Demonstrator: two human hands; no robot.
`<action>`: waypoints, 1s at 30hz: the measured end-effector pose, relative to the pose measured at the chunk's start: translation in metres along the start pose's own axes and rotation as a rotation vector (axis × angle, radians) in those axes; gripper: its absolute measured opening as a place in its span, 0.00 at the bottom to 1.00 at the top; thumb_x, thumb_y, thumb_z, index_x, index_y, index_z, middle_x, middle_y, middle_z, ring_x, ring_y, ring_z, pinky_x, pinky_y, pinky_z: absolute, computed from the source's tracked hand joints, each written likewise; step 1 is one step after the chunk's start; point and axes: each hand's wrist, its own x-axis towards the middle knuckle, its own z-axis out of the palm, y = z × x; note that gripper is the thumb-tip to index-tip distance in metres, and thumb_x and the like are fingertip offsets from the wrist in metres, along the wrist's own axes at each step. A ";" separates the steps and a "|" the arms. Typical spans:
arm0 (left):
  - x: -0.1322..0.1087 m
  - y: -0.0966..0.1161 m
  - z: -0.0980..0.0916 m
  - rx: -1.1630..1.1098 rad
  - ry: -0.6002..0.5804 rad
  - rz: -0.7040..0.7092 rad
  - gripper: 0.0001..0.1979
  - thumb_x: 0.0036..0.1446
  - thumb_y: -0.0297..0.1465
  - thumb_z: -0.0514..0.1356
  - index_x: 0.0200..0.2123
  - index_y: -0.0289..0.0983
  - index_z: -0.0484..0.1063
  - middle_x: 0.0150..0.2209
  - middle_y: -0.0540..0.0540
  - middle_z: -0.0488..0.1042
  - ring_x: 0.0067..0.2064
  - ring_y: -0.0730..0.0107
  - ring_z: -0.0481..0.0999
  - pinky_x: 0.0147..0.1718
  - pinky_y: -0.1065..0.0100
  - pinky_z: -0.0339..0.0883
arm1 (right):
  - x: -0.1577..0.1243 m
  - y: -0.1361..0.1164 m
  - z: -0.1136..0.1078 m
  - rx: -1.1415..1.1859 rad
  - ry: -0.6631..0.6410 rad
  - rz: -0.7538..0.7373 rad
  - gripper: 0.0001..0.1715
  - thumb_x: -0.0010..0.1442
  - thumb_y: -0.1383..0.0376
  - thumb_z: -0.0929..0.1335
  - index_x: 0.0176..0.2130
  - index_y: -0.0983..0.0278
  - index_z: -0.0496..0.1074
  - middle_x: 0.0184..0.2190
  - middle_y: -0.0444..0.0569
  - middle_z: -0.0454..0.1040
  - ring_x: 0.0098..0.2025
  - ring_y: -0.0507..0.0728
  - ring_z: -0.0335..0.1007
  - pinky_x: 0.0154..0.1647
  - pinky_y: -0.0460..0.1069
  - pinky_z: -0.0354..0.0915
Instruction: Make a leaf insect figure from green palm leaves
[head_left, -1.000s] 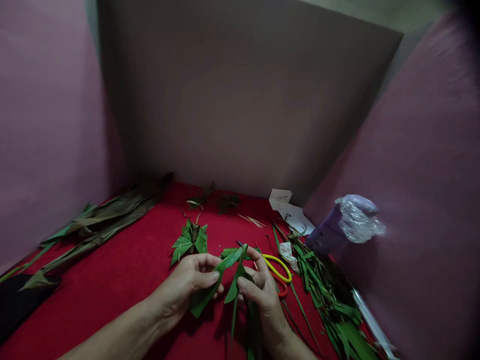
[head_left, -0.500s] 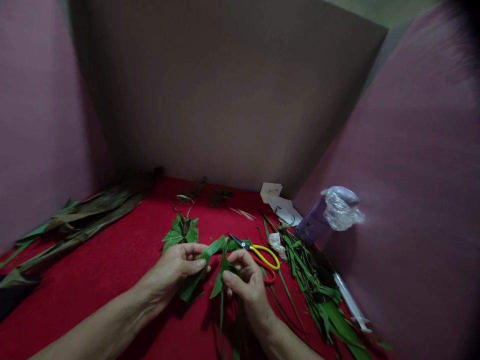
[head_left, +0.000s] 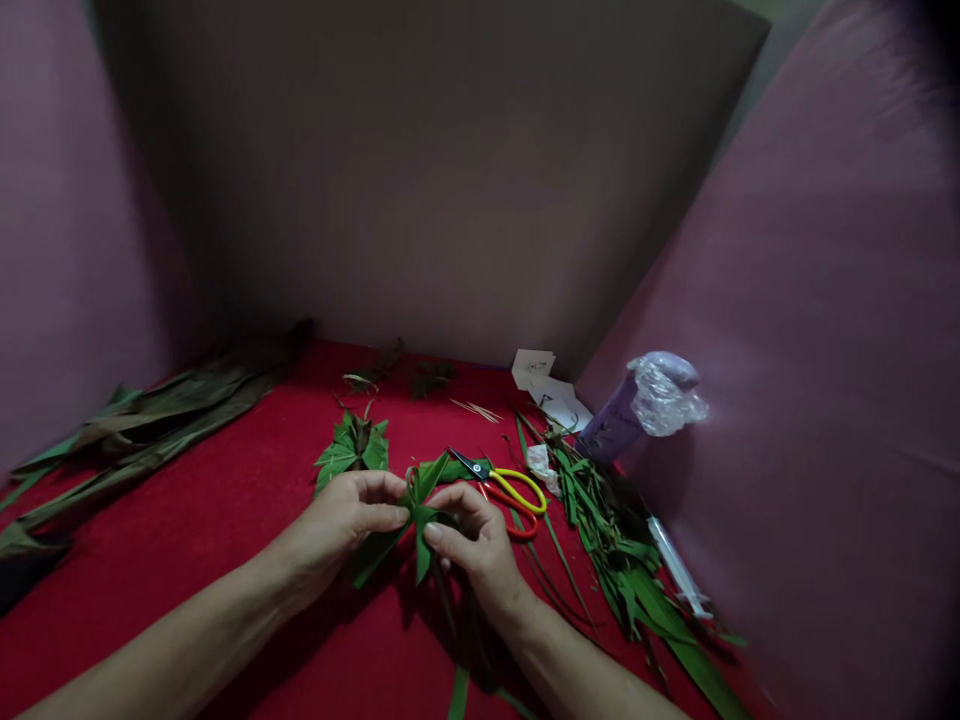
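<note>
Between my two hands is a green leaf strip [head_left: 424,520], folded and crossed so that its pointed ends stick out. My left hand [head_left: 364,515] pinches its left side between thumb and fingers. On the other side my right hand [head_left: 469,540] grips it the same way, thumb on top. Just beyond my right hand lie scissors [head_left: 510,490] with one yellow and one red handle and dark blades. A bundle of folded green leaves [head_left: 352,445] rests behind my left hand. Part of the strip is hidden by my fingers.
On the red cloth [head_left: 225,480], a heap of cut leaves [head_left: 611,540] lies to the right, beside a plastic syringe [head_left: 679,570]. A purple container [head_left: 619,415] with clear plastic, white cards [head_left: 555,400] and thin sticks [head_left: 478,411] are further back. Large dried leaves [head_left: 165,425] spread at left.
My hands have come closer together, drawing the leaf pieces into one crossed shape. The whole view has shifted slightly, so the surroundings sit a little higher and to the left.
</note>
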 end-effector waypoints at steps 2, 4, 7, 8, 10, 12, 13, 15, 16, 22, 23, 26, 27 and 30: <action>0.001 0.001 -0.002 0.046 -0.018 0.012 0.05 0.41 0.24 0.64 0.24 0.35 0.71 0.20 0.53 0.73 0.21 0.76 0.69 0.22 0.74 0.60 | 0.000 0.000 0.000 0.011 0.006 0.024 0.16 0.46 0.63 0.73 0.33 0.64 0.65 0.19 0.36 0.63 0.17 0.45 0.53 0.17 0.40 0.52; 0.002 0.002 -0.004 0.086 -0.043 0.023 0.05 0.41 0.24 0.64 0.24 0.35 0.71 0.21 0.53 0.72 0.22 0.76 0.69 0.23 0.74 0.60 | 0.000 -0.001 0.000 0.041 0.017 0.038 0.18 0.44 0.63 0.73 0.33 0.63 0.63 0.18 0.35 0.63 0.16 0.44 0.52 0.17 0.40 0.51; 0.003 0.004 -0.008 0.157 -0.066 0.031 0.05 0.41 0.24 0.64 0.25 0.35 0.72 0.22 0.53 0.73 0.24 0.74 0.70 0.24 0.73 0.60 | 0.000 -0.003 0.001 0.065 0.013 0.050 0.20 0.44 0.63 0.74 0.33 0.63 0.62 0.16 0.34 0.62 0.16 0.44 0.52 0.17 0.40 0.50; 0.003 0.005 -0.008 0.180 -0.070 0.032 0.05 0.41 0.25 0.64 0.26 0.35 0.72 0.22 0.53 0.73 0.24 0.73 0.69 0.24 0.73 0.59 | 0.000 -0.004 0.002 0.067 0.012 0.057 0.20 0.44 0.63 0.74 0.33 0.63 0.61 0.16 0.33 0.61 0.16 0.44 0.52 0.17 0.40 0.50; 0.002 0.007 -0.009 0.209 -0.086 0.039 0.04 0.42 0.25 0.64 0.26 0.35 0.72 0.22 0.52 0.72 0.24 0.73 0.69 0.24 0.73 0.59 | -0.001 -0.005 0.003 0.068 0.016 0.064 0.21 0.44 0.64 0.74 0.34 0.63 0.62 0.16 0.34 0.62 0.16 0.44 0.52 0.17 0.40 0.51; 0.002 0.009 -0.009 0.225 -0.104 0.044 0.04 0.42 0.25 0.63 0.26 0.35 0.73 0.23 0.51 0.73 0.25 0.72 0.70 0.26 0.72 0.60 | 0.000 -0.006 0.003 0.066 0.005 0.068 0.22 0.44 0.64 0.74 0.36 0.63 0.63 0.17 0.34 0.63 0.16 0.45 0.54 0.18 0.40 0.52; 0.002 0.010 -0.009 0.231 -0.119 0.045 0.05 0.42 0.25 0.64 0.27 0.35 0.73 0.24 0.51 0.74 0.26 0.72 0.70 0.27 0.72 0.61 | 0.000 -0.006 0.003 0.065 -0.006 0.068 0.23 0.44 0.63 0.74 0.38 0.63 0.63 0.18 0.35 0.64 0.17 0.45 0.54 0.18 0.41 0.52; 0.002 0.011 -0.009 0.244 -0.150 0.049 0.06 0.41 0.26 0.64 0.28 0.36 0.74 0.26 0.50 0.74 0.27 0.71 0.70 0.28 0.71 0.61 | 0.000 -0.006 0.002 0.065 -0.031 0.067 0.25 0.44 0.63 0.74 0.41 0.64 0.64 0.18 0.35 0.64 0.17 0.45 0.54 0.18 0.41 0.52; 0.002 0.011 -0.009 0.252 -0.167 0.049 0.07 0.41 0.27 0.65 0.29 0.36 0.75 0.26 0.50 0.75 0.27 0.71 0.71 0.28 0.71 0.61 | 0.001 -0.006 0.002 0.065 -0.042 0.065 0.26 0.44 0.63 0.74 0.42 0.64 0.64 0.18 0.35 0.64 0.17 0.45 0.54 0.18 0.41 0.52; 0.006 0.007 -0.011 0.270 -0.158 0.053 0.05 0.44 0.31 0.65 0.26 0.35 0.75 0.24 0.51 0.74 0.24 0.74 0.69 0.25 0.73 0.58 | 0.000 -0.006 0.003 0.044 -0.073 0.000 0.19 0.46 0.64 0.73 0.39 0.64 0.69 0.26 0.41 0.69 0.23 0.47 0.61 0.21 0.41 0.57; 0.006 0.007 -0.011 0.271 -0.149 0.050 0.05 0.44 0.31 0.65 0.25 0.35 0.74 0.23 0.51 0.74 0.24 0.74 0.68 0.25 0.73 0.58 | -0.001 -0.006 0.004 0.048 -0.073 -0.015 0.19 0.46 0.65 0.72 0.40 0.63 0.69 0.29 0.42 0.71 0.26 0.49 0.64 0.25 0.42 0.60; 0.005 0.006 -0.010 0.273 -0.111 0.019 0.06 0.43 0.31 0.65 0.23 0.35 0.73 0.20 0.52 0.72 0.22 0.75 0.67 0.23 0.74 0.57 | -0.002 -0.006 0.005 0.047 -0.068 -0.049 0.21 0.47 0.66 0.72 0.42 0.62 0.69 0.36 0.45 0.74 0.40 0.55 0.69 0.39 0.48 0.64; 0.005 0.005 -0.010 0.274 -0.100 0.006 0.06 0.43 0.32 0.66 0.23 0.35 0.73 0.20 0.52 0.71 0.21 0.75 0.66 0.22 0.74 0.56 | -0.002 -0.006 0.006 0.040 -0.064 -0.054 0.21 0.47 0.66 0.72 0.43 0.62 0.69 0.37 0.46 0.74 0.42 0.56 0.69 0.42 0.49 0.64; 0.005 0.004 -0.010 0.272 -0.079 -0.015 0.09 0.42 0.34 0.66 0.23 0.35 0.72 0.18 0.52 0.70 0.19 0.75 0.65 0.20 0.74 0.54 | -0.002 -0.006 0.006 0.016 -0.049 -0.063 0.19 0.47 0.66 0.72 0.41 0.62 0.70 0.37 0.46 0.75 0.42 0.57 0.70 0.44 0.51 0.64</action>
